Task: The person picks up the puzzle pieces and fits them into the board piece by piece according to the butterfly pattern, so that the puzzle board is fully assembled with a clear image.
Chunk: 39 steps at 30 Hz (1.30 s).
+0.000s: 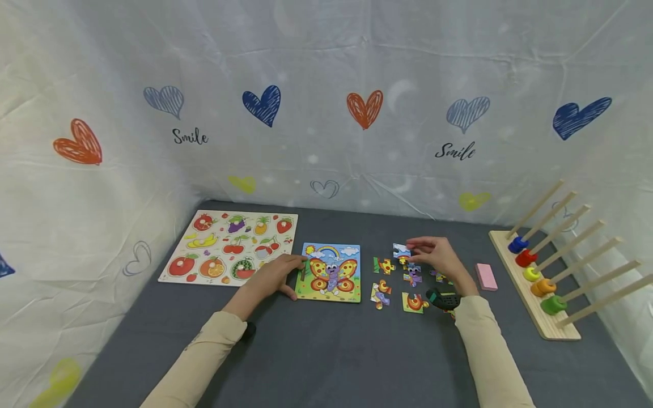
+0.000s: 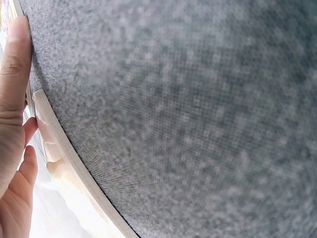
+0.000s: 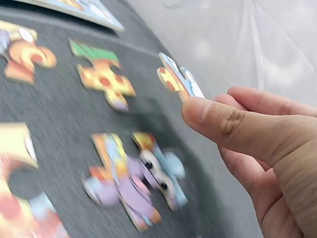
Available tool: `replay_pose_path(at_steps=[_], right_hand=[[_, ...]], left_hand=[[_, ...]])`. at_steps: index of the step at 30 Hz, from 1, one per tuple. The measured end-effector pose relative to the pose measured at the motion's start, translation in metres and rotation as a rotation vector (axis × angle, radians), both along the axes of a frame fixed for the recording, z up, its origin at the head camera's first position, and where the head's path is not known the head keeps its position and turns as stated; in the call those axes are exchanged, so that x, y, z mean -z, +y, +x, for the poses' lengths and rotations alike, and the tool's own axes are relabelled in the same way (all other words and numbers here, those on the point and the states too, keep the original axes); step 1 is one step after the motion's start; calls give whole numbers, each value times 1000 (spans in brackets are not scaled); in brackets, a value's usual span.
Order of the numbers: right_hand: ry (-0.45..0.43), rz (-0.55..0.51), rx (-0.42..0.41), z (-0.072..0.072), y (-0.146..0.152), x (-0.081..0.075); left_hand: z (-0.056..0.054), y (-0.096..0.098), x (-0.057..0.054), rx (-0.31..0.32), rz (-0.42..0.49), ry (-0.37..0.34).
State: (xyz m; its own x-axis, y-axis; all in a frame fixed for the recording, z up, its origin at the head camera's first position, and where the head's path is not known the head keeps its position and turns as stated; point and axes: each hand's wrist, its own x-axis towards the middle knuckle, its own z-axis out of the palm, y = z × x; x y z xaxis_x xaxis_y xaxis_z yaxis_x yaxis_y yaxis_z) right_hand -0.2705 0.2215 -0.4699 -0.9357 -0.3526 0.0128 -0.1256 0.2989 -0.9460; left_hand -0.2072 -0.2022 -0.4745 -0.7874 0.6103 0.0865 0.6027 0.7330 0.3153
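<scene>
Between thumb and fingers, my right hand [image 1: 433, 258] pinches a jigsaw piece [image 3: 171, 79] with blue sky and a yellow, red-spotted part, raised off the table. Below it in the right wrist view lie a purple face piece [image 3: 136, 186] and a green and yellow piece [image 3: 104, 74]. My left hand [image 1: 275, 277] rests at the left edge of the butterfly picture board [image 1: 331, 275], fingertips touching it and thumb on the table side. More loose pieces, such as an orange one [image 1: 414, 303], lie right of the board; some are partly hidden by the right wrist.
At the left back lies a fruit puzzle board [image 1: 229, 243]. A pink block [image 1: 486, 277] sits right of the loose pieces. On the far right stands a wooden peg rack [image 1: 535, 294] with coloured rings and tall pegs. A white printed curtain [image 1: 316, 141] borders the grey table [image 1: 326, 357].
</scene>
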Motion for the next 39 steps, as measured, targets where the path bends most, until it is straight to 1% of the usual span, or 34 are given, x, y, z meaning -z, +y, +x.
replay_pose_path(at_steps=[2,5,9,12,20,24,27,30,36,39], right_hand=[[9,-10,-10,0,-10,1],[28,-5,-23,-1,-23,2],[27,-33,-53,-2,-39,3],[20,-56,-68,-3,-51,4],[31,-68,-95,-7,-81,10],[38,-45,-103,-8,-95,14],[64,-16,-108,-9,-103,16],[88,8,-100,-8,-109,16],[135,60,-106,-8,-117,15],[151,104,-108,-8,-120,14]], left_hand=[[0,0,0,9,2,11],[-1,0,0,8,11,4],[-2,2,0,-3,3,-11],[-3,3,0,1,-13,-2],[-5,3,-2,-6,-27,2],[-4,3,-1,0,-17,0],[-4,2,1,3,-6,-2],[-3,1,2,4,1,-3],[-2,-1,4,-14,-1,-6],[-1,-1,4,-6,2,-2]])
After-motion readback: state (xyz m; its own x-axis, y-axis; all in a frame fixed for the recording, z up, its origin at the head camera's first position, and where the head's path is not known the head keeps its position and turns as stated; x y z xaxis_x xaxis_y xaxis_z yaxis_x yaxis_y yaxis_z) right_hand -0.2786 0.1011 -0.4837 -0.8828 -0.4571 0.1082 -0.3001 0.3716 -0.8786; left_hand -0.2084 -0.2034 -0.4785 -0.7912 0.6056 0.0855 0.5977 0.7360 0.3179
